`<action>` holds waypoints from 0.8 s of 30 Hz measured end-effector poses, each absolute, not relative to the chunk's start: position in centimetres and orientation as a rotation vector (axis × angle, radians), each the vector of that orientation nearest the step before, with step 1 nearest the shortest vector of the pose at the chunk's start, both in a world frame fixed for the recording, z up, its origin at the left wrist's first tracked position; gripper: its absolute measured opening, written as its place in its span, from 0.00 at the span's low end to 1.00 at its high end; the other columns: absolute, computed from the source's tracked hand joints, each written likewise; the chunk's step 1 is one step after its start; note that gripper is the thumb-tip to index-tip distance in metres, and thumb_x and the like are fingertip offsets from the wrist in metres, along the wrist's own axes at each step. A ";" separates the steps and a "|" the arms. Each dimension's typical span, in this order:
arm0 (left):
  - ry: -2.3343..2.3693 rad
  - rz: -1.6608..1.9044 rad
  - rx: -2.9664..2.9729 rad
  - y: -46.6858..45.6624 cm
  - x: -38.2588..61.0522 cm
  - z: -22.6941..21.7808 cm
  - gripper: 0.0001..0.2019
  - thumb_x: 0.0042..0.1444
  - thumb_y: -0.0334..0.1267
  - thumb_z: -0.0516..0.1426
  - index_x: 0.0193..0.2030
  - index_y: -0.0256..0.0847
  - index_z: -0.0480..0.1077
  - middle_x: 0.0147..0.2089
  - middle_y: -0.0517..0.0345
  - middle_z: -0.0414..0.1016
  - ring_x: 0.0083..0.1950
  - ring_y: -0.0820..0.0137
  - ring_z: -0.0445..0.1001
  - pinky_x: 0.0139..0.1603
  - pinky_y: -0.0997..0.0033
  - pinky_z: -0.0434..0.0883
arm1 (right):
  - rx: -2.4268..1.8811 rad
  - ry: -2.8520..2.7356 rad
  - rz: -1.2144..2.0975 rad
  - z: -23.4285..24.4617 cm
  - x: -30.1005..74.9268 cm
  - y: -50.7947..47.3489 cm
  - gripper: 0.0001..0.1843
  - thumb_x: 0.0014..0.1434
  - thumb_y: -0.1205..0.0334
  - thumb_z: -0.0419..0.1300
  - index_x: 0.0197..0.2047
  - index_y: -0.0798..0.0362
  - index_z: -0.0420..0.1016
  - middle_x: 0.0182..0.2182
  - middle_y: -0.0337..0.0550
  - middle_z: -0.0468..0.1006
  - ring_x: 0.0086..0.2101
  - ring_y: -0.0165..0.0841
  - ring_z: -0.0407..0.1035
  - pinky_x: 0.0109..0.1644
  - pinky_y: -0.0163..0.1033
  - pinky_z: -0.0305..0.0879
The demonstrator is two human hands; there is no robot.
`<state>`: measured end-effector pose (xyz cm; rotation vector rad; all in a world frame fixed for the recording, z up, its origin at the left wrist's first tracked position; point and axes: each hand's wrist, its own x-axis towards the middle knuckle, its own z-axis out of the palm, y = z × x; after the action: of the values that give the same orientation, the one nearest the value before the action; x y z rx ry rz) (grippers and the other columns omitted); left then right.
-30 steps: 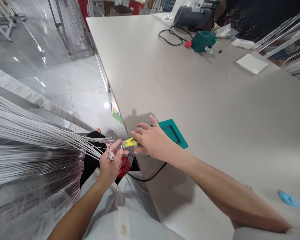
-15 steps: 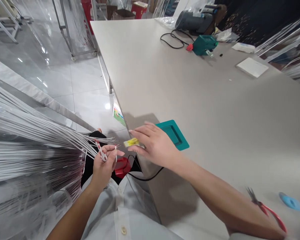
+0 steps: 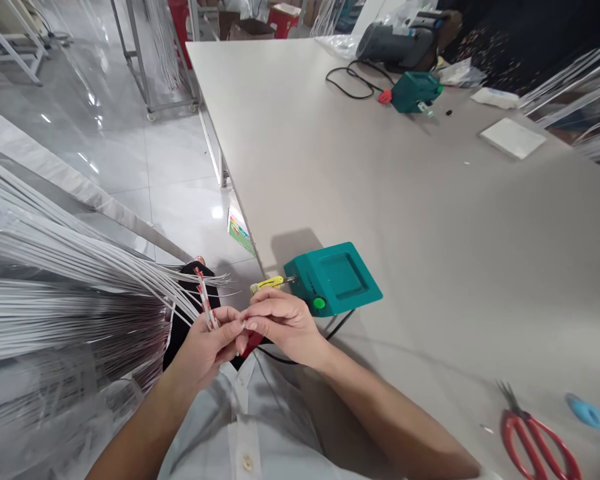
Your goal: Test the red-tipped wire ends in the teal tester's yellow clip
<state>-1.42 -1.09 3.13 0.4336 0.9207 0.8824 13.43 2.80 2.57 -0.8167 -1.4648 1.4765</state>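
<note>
My left hand (image 3: 207, 343) is closed on short white wires (image 3: 209, 313) with red ends, which stick up past its fingers. Against its fingertips, my right hand (image 3: 285, 327) pinches the tip of one white wire with a bit of red (image 3: 245, 321); fingers cover most of it. Just beyond my right hand stands a teal box-shaped machine (image 3: 347, 275) with a green button. A yellow-handled attachment (image 3: 267, 285) juts from its left side on a metal shaft.
Long white wires (image 3: 95, 260) hang in a thick bundle at my left. Red-handled scissors (image 3: 527, 427) and a blue ring-shaped item (image 3: 589, 412) lie on the table (image 3: 430, 233) at right. A second teal machine (image 3: 415, 91) and a grey motor (image 3: 397, 47) stand at the back.
My right hand has come away from the yellow attachment, down and left to my left hand, and now pinches the wire tip. The teal machine and scissors are more fully uncovered.
</note>
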 end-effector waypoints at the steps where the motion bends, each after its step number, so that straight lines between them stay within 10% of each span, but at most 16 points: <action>1: 0.929 0.881 0.443 -1.1 -1.3 3.0 0.09 0.49 0.38 0.59 0.25 0.35 0.66 0.16 0.63 0.67 0.13 0.86 0.49 0.14 0.81 0.40 | -0.828 -1.398 1.547 2.4 13.3 2.6 0.03 0.51 0.63 0.62 0.28 0.52 0.77 0.26 0.38 0.70 0.27 0.26 0.67 0.32 0.33 0.64; 5: 1.038 0.944 0.497 -1.0 -1.0 2.3 0.09 0.47 0.39 0.60 0.26 0.35 0.70 0.18 0.61 0.69 0.13 0.85 0.51 0.13 0.81 0.43 | -0.883 -1.200 1.765 2.5 13.3 2.2 0.09 0.55 0.57 0.58 0.30 0.53 0.71 0.21 0.36 0.67 0.21 0.26 0.64 0.23 0.32 0.61; 14: 1.160 1.225 0.465 -0.3 -1.4 2.1 0.10 0.47 0.36 0.61 0.38 0.38 0.72 0.27 0.59 0.73 0.16 0.86 0.54 0.15 0.82 0.50 | -1.074 -1.849 1.066 4.4 14.3 1.7 0.08 0.55 0.65 0.55 0.36 0.55 0.73 0.30 0.45 0.72 0.29 0.30 0.66 0.31 0.35 0.64; 24: 1.257 1.224 0.535 -0.7 -1.1 2.7 0.13 0.45 0.36 0.62 0.39 0.37 0.72 0.26 0.60 0.72 0.24 0.78 0.68 0.26 0.78 0.67 | -1.001 -2.104 1.719 1.6 11.2 1.2 0.09 0.57 0.67 0.53 0.29 0.57 0.73 0.27 0.40 0.76 0.29 0.28 0.70 0.32 0.30 0.63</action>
<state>-1.12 -0.67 2.71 0.5351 1.2565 1.2239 11.23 1.18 1.60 -1.0007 -2.1043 1.7193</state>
